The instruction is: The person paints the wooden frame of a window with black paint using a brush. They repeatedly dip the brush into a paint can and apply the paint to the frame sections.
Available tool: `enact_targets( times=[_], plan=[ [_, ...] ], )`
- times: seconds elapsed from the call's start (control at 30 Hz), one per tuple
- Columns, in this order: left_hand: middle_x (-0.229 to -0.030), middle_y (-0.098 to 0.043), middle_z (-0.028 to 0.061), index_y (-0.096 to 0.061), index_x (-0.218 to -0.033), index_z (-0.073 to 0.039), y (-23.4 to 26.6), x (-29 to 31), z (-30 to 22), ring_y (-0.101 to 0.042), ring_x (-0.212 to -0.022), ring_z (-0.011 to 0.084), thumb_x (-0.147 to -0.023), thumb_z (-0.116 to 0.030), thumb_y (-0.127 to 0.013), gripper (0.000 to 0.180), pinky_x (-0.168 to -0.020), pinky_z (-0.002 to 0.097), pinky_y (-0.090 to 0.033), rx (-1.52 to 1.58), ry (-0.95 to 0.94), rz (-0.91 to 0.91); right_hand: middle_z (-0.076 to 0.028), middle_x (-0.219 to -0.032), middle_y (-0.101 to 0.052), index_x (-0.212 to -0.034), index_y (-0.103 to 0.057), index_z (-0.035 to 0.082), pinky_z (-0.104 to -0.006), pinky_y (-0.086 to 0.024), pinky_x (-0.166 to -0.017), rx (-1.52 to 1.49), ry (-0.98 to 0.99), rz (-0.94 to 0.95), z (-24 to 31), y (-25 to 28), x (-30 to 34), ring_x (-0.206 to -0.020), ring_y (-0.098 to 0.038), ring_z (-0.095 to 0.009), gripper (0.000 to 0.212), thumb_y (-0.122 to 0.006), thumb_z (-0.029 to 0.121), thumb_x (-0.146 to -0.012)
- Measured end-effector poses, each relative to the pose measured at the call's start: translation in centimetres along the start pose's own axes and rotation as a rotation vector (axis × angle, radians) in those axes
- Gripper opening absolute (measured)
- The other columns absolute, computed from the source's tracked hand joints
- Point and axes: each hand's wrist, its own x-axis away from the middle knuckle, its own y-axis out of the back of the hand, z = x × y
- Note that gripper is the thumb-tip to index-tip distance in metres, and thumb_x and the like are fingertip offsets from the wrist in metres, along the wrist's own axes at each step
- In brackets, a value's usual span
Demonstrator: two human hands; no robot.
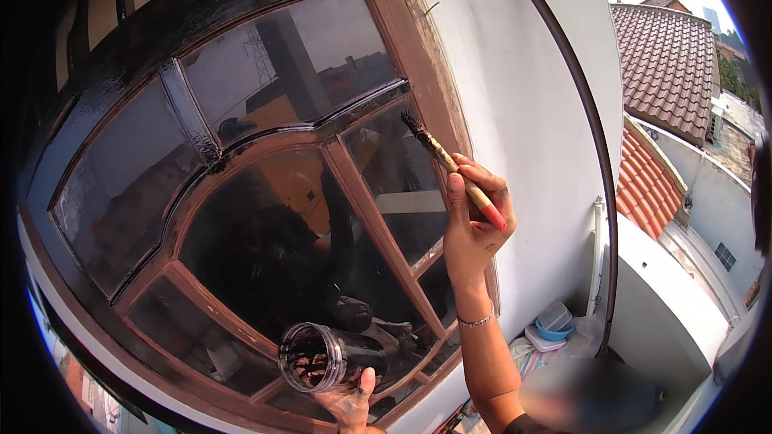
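Note:
My right hand [474, 229] is raised in front of the window, its fingers closed round the handle of a paintbrush [437, 152] with a red end. Dark, wet-looking bristles point up and left, close to the brown right-hand side of the window frame [430, 92]; whether they touch it, I cannot tell. Lower down, my left hand [348, 404] grips a clear jar [334, 358] from below, thumb along its side. The jar is tilted with its open mouth to the left, and dark paint coats its inside. Glossy black covers the frame's upper bars [189, 100]; the lower bars [378, 233] are reddish brown.
Glass panes [249, 233] behind both hands carry reflections. A white wall [515, 112] adjoins the window on the right, with a dark curved pipe [583, 88] along it. Plastic tubs [555, 317] sit at the wall's foot, and tiled roofs [663, 56] lie beyond.

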Motion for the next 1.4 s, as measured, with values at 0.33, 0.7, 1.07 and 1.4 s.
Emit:
enact_targets(
  times=[0.33,0.7,1.07,1.4],
  plan=[
    [-0.137,-0.056,0.0142,-0.039,-0.149,-0.003,5.5,1.3,0.5,-0.056,-0.123,0.0273,-0.072,-0.042,-0.091,0.101,-0.109,0.0434,-0.045,-0.260,-0.180,-0.079,-0.012,-0.107,-0.072,-0.109,-0.075,0.005,-0.0321,-0.061,-0.076,-0.012,-0.126,-0.077,-1.2,1.6,-1.1,-0.096,-0.071,-0.019,0.017,-0.076,0.006,-0.092],
    [-0.145,-0.054,0.0130,-0.025,-0.156,-0.003,9.2,3.3,0.1,-0.054,-0.130,0.0309,-0.076,-0.037,-0.090,0.108,-0.117,0.0468,-0.035,-0.674,-0.170,0.071,-0.012,-0.105,-0.076,-0.108,-0.079,0.006,-0.0329,-0.064,-0.078,0.134,0.112,-0.012,-3.6,-1.2,-3.2,-0.093,-0.076,-0.025,0.027,-0.082,0.000,-0.082],
    [-0.152,-0.052,0.0125,-0.015,-0.161,-0.003,8.3,1.0,2.4,-0.052,-0.136,0.0341,-0.078,-0.032,-0.090,0.115,-0.124,0.0496,-0.028,-0.931,-0.397,0.273,-0.015,-0.106,-0.075,-0.109,-0.077,0.004,-0.0333,-0.063,-0.083,0.045,0.345,0.420,-0.5,-2.4,1.5,-0.099,-0.076,-0.028,0.035,-0.085,-0.001,-0.075],
    [-0.127,-0.067,0.0158,-0.059,-0.136,-0.003,4.7,1.9,1.5,-0.059,-0.126,0.0334,-0.072,-0.032,-0.093,0.078,-0.113,0.0536,-0.041,-0.616,-0.317,0.054,-0.014,-0.104,-0.075,-0.106,-0.078,0.005,-0.0342,-0.064,-0.080,0.042,0.486,0.546,-0.3,-2.0,-0.2,-0.098,-0.076,-0.029,0.034,-0.085,-0.001,-0.074]
  ],
)
